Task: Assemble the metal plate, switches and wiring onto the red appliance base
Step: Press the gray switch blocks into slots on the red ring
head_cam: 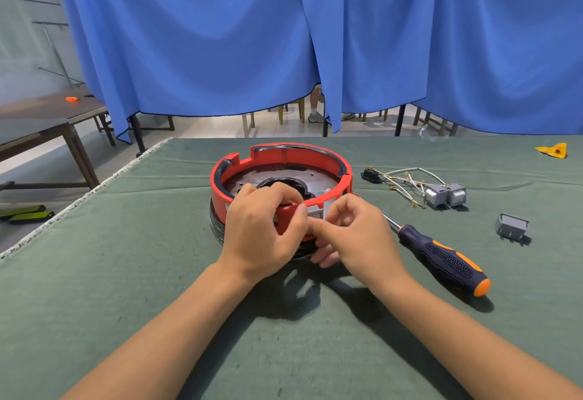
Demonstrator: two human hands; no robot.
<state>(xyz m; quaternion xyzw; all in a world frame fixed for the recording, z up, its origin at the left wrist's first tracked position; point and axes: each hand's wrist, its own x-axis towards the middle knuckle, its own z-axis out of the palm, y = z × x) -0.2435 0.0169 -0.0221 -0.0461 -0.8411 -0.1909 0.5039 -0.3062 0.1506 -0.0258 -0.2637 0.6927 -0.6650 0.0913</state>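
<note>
Two hands on one red appliance base (284,159), at the middle of the green-clothed table (126,273). Left hand (263,229) curled over the near rim, fingers closed on the red wall. Right hand (353,235) touching it from the right, fingertips pinched on a small grey part (315,215) set in the same wall; cannot tell what that part is. Inside the ring, one round metal plate (284,178) lying flat.

Just right of the right hand, one screwdriver (441,257), shaft toward the base. Farther right and beyond, one wiring bundle (407,183) ending in two grey switches (444,196); one more grey switch (512,226) apart, beyond the screwdriver handle. One yellow scrap (552,150) near the far right edge.

Bare cloth left of the left hand out to the frayed table edge, and wide between forearms and near edge.
</note>
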